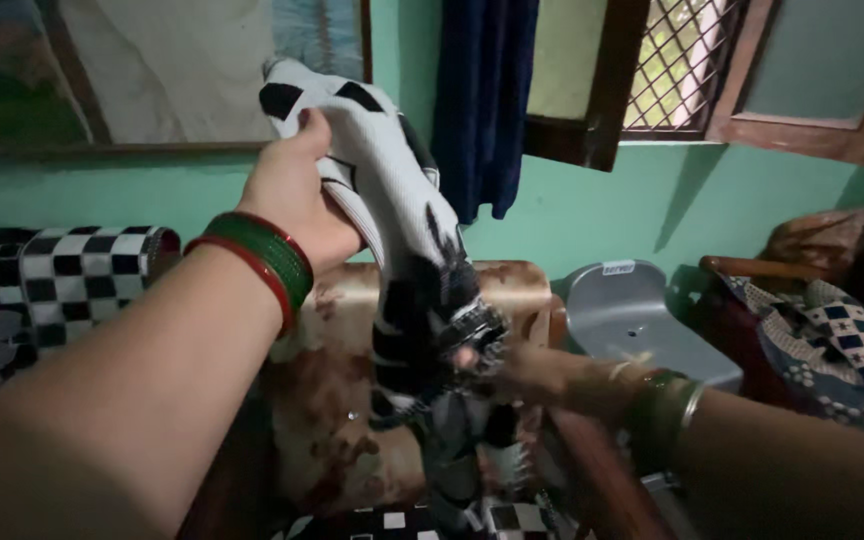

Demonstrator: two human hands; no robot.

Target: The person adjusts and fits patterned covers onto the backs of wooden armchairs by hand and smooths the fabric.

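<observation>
A brown, blotched cushioned chair (342,400) stands against the green wall (592,215), with a black-and-white checkered cloth (82,275) draped just to its left and a grey plastic chair (637,320) just to its right. Above hang a large framed picture (167,75) and a dark blue curtain (482,100), beside an open wooden window (687,65) with a diamond-mesh grille. At the far right lies a patterned blue-and-white fabric (842,340), partly blurred.
</observation>
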